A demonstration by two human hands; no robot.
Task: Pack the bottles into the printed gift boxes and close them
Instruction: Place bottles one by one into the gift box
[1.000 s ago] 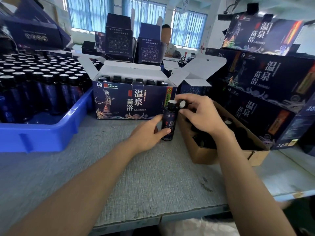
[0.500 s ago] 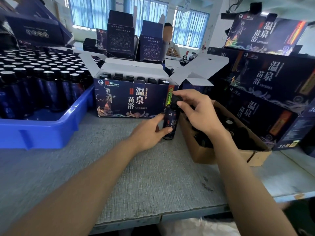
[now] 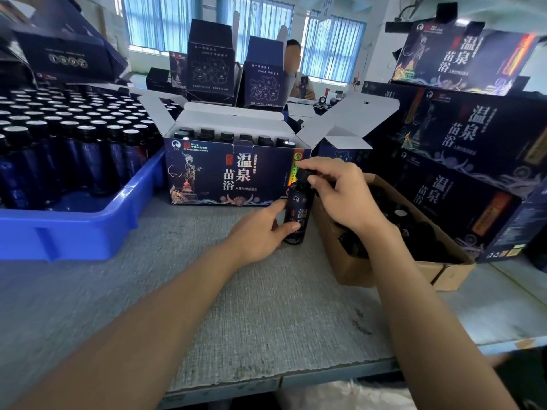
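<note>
A dark blue printed bottle [image 3: 298,214] stands upright on the grey table, just right of the open printed gift box [image 3: 225,176]. My left hand [image 3: 260,232] grips the bottle's lower body from the left. My right hand [image 3: 340,193] reaches over from the right, and its fingertips pinch the black cap on the bottle's neck. The gift box has its white flaps up and a row of black-capped bottles inside.
A blue plastic crate [image 3: 74,229] full of capped bottles fills the left. A brown cardboard box [image 3: 384,267] with dark caps sits right of the bottle. Closed printed boxes [image 3: 461,161] are stacked at the right. Another person sits behind the upright boxes.
My right hand has brought the black cap down onto the bottle's neck and now covers it. The left hand has kept its hold on the bottle.
</note>
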